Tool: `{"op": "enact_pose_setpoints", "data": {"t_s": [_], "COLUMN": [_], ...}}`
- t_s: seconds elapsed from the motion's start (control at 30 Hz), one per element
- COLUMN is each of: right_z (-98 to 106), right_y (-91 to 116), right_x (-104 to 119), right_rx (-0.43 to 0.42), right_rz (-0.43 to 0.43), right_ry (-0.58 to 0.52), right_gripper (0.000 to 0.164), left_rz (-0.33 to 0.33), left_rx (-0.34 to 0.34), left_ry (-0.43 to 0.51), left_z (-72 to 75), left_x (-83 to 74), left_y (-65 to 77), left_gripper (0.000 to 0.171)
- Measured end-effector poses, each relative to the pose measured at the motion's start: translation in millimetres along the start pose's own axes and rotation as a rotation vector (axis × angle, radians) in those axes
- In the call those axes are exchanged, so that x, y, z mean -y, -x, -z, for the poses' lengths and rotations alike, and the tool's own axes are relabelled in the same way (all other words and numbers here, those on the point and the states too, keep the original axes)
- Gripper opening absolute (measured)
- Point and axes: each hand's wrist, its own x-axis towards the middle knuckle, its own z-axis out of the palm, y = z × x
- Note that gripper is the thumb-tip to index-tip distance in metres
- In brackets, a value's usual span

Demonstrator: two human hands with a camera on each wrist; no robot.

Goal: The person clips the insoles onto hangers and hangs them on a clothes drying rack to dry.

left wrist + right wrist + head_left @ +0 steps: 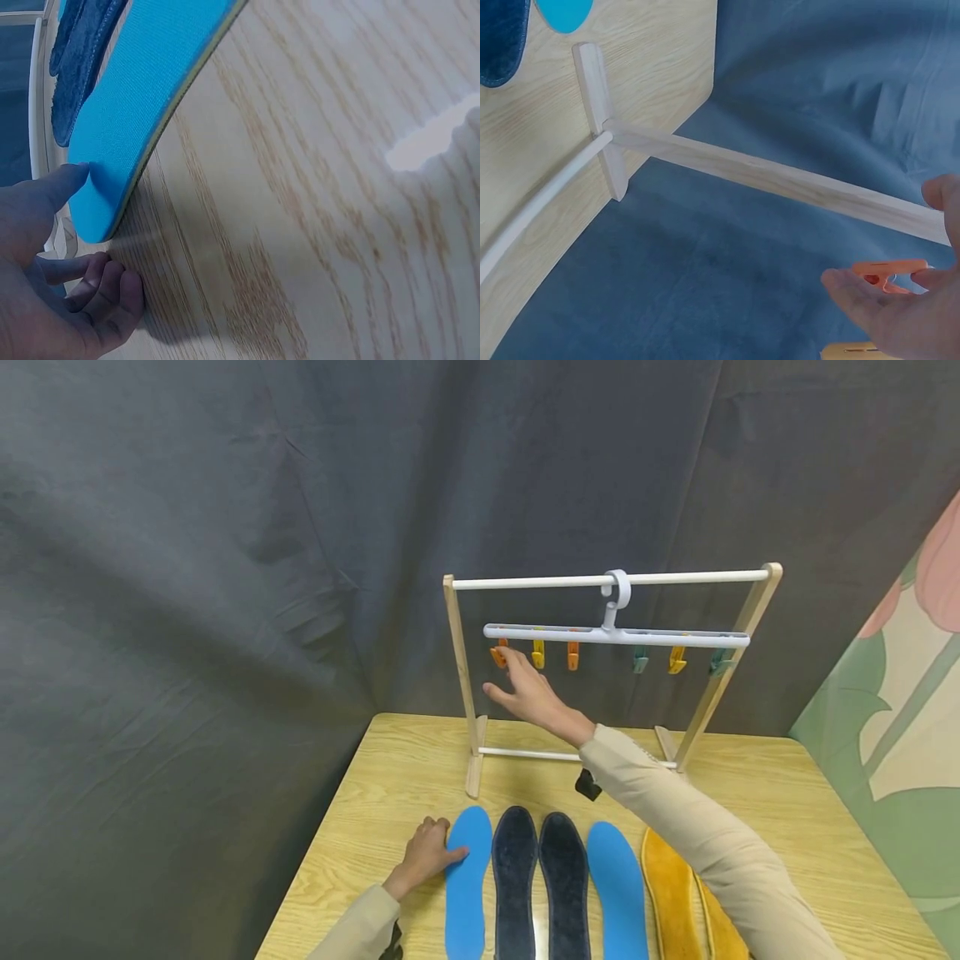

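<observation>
A dark cloth hangs behind the wooden table. The left hand rests its thumb on the leftmost blue insole, which lies flat, with the other fingers loosely bent beside it. The right hand reaches up to an orange clip, thumb spread away; it's hard to tell if its fingers press it. Only the head view shows the whole white hanger.
</observation>
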Motion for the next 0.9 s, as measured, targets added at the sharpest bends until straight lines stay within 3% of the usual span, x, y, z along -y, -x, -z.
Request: {"op": "enact_pose_setpoints", "data": {"t_s": [0.2,0.43,0.9], "right_z": [-1.3,-1.3,-3.3], "right_y": [-0.5,1.4,1.4], "right_x": [3.3,0.6,2.4], "right_rx": [-0.001,-0.015,-0.124], "right_rz": [0.0,0.022,0.058], "right_ry": [0.006,-0.005,0.016], "right_gripper": [0.068,0.064,0.04], "left_rz": [-0.009,0.027,0.007], "left_rx": [0.0,0.019,-0.064], "left_ry": [0.012,0.024,0.076], "left_z": [-0.7,-4.3,-7.3], "left_x": [-4.9,-10.4,-6.2], "left_y": [-2.7,-4.2,-2.6], "left_gripper": [0.057,0.063,0.061]}}
